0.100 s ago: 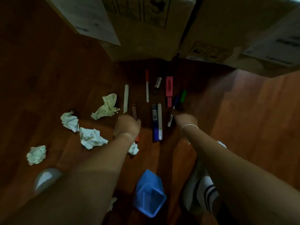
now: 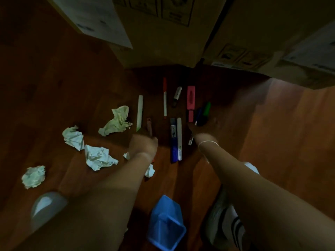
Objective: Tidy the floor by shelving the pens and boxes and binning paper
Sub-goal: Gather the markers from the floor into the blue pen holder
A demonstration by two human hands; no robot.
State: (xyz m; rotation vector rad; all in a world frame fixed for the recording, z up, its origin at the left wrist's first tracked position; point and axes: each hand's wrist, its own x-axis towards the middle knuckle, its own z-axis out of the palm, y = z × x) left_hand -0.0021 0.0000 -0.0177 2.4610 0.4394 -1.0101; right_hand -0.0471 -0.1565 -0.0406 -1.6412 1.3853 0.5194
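Several pens and markers lie on the dark wooden floor, among them a pink highlighter (image 2: 190, 103), a red-and-white pen (image 2: 164, 98), a white pen (image 2: 140, 113) and a blue marker (image 2: 173, 140) beside a white one (image 2: 179, 138). My left hand (image 2: 143, 144) is curled over a brown pen (image 2: 149, 125) whose ends stick out from under it. My right hand (image 2: 204, 132) reaches in shadow to a dark blue and a green marker (image 2: 206, 109); its fingers are too dark to read. Crumpled paper balls (image 2: 98, 157) (image 2: 73, 137) (image 2: 117, 121) (image 2: 33, 176) lie at the left.
Two big cardboard boxes (image 2: 159, 33) (image 2: 272, 29) stand on the floor just beyond the pens. A blue mesh pen holder (image 2: 165, 223) lies on its side near me. My striped sock (image 2: 226, 223) is at the lower right, and a grey slipper toe (image 2: 47, 207) at the lower left.
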